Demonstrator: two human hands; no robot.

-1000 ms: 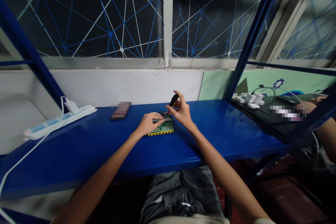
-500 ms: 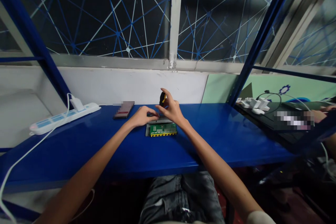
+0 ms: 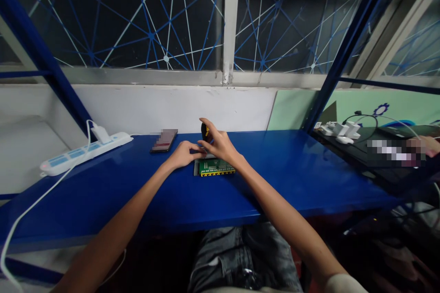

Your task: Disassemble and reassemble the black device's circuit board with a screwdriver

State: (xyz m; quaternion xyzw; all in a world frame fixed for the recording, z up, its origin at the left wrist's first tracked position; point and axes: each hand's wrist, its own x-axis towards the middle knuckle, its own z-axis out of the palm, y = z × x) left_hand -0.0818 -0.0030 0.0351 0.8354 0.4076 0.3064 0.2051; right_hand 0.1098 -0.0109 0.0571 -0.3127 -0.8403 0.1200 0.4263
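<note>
A green circuit board (image 3: 216, 166) with a row of yellow-edged connectors lies at the middle of the blue table, with a grey metal piece beneath and behind it. My right hand (image 3: 220, 144) is curled around a black-and-yellow handle (image 3: 205, 131), which looks like a screwdriver held upright over the board's back left part. Its lower end is hidden by my fingers. My left hand (image 3: 185, 154) rests at the board's left back edge, thumb and fingers closed together under the right hand. What they pinch, if anything, cannot be made out.
A phone (image 3: 165, 141) lies left of the board. Further left is a white power strip (image 3: 87, 152) with a plug and cable. On the right, beyond the blue frame post (image 3: 338, 55), are white chargers (image 3: 343, 130), cables and another person's hand (image 3: 428, 146).
Both hands have shifted slightly left relative to the board, the upright handle with them. The view has tilted a little. The other person's hand at the right has moved.
</note>
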